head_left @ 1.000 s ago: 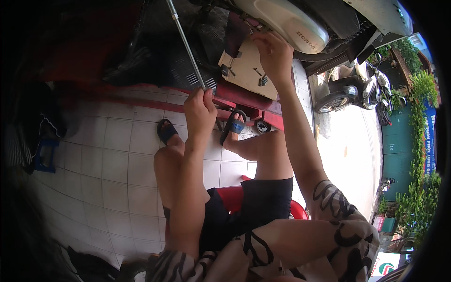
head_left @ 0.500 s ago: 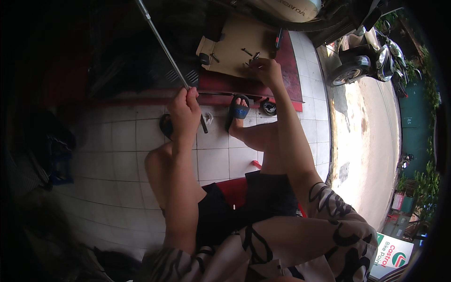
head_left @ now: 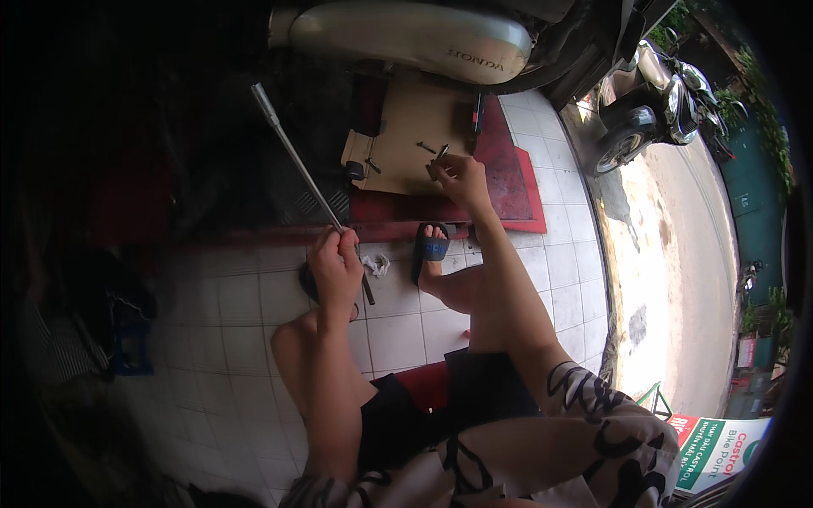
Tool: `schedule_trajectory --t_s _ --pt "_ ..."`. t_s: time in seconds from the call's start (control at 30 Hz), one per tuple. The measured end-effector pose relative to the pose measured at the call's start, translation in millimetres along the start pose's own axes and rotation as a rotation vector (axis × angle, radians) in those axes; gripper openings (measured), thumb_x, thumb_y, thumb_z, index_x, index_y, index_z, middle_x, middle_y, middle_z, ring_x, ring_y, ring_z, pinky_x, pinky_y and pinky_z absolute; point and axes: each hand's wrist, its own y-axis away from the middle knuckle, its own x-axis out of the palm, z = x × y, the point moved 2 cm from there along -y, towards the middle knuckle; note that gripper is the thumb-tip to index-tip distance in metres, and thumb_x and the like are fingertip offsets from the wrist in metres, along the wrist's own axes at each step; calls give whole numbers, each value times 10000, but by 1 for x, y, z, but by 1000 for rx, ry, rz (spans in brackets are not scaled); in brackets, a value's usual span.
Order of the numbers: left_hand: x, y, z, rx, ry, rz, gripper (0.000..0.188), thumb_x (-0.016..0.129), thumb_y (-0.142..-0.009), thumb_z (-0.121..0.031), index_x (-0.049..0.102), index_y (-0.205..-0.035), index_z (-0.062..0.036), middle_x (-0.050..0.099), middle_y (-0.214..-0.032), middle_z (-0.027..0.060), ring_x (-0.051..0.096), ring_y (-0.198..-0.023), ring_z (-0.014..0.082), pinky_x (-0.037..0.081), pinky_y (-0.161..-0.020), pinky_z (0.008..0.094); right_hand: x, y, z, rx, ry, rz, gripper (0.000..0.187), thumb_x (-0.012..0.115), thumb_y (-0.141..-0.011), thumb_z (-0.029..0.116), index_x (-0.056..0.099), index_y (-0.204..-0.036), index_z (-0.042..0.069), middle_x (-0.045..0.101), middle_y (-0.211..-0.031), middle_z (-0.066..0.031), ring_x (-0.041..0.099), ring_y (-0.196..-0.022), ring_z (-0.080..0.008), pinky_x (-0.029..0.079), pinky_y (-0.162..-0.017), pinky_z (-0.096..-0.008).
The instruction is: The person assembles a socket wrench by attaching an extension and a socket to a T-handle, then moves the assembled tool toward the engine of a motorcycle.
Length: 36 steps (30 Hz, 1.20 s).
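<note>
My left hand (head_left: 336, 264) is closed around a long metal socket wrench (head_left: 296, 162). Its socket end points up and away to the left, and a dark bar end sticks out below my fist. Over the near edge of a flat piece of cardboard (head_left: 411, 114), my right hand (head_left: 462, 179) pinches a small metal bolt (head_left: 442, 152) between fingers and thumb. Two more bolts lie on the cardboard: one bolt (head_left: 426, 146) just beyond my fingers, another bolt (head_left: 373, 165) toward the left corner, beside a small dark round part (head_left: 355, 171).
The cardboard lies on a low red platform (head_left: 508, 182) with a ribbed dark plate at its left. A motorbike's silver cover (head_left: 406, 38) overhangs the far side. White floor tiles (head_left: 394, 339) and a crumpled white scrap (head_left: 378, 266) are below. Another motorbike (head_left: 652, 110) stands at the right.
The view has tilted, so the platform and motorbike cover sit lower in the picture. My right hand has come up off the cardboard with the bolt. My left hand keeps hold of the wrench.
</note>
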Motion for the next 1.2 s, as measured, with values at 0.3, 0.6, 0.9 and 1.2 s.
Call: schedule_trajectory --t_s 0.3,0.6,0.9,1.2 --pt "2 1 -12 59 37 77 201 608 -939 -66 545 -774 30 543 -727 157 563 -612 358 419 -536 416 19 37 55 -104 -109 215 170 652 -897 118 748 -964 -5 737 -816 -142 733 -735 -229 567 -696 -323" --pt "4 3 -16 47 -54 159 229 657 -904 -103 539 -738 1 551 -713 166 562 -616 395 419 -526 450 35 53 83 -227 -181 294 136 656 -833 75 711 -900 -30 701 -760 -172 665 -615 -220 515 -613 -322" --pt "13 9 -7 55 -69 240 258 659 -897 -104 528 -716 26 518 -664 172 520 -560 383 384 -517 448 43 51 72 -297 -205 280 162 625 -784 64 706 -882 -38 651 -671 -189 618 -564 -273 490 -587 -367" --pt "18 7 -5 -41 -143 233 199 650 -887 -107 599 -739 15 597 -698 187 582 -624 407 425 -546 461 56 64 70 267 -600 662 243 512 -908 86 705 -1038 16 695 -935 -38 644 -831 -134 522 -761 -288"
